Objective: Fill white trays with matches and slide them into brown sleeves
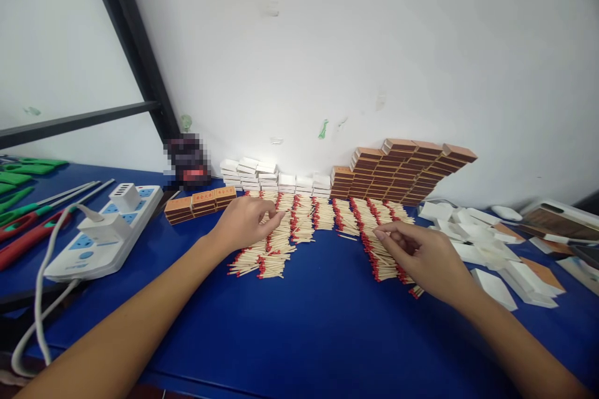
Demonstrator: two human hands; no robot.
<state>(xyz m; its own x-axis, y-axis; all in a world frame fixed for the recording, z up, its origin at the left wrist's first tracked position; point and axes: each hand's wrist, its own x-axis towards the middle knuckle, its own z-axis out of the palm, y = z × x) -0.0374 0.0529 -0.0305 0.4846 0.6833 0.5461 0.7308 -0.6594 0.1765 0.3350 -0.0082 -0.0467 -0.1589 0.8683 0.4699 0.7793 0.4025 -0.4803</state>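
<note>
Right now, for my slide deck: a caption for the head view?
Left hand and right hand touch rows of red-tipped matches on a blue table before stacked matchboxes.

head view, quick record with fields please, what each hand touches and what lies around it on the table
surface: blue table
left hand: fingers curled, tips on the left pile of matches
right hand: fingertips together on the right pile of matches; grip unclear
behind: white trays stacked, brown sleeves stacked against the wall
far left: power strip, red and green tools
far right: loose white trays
</note>
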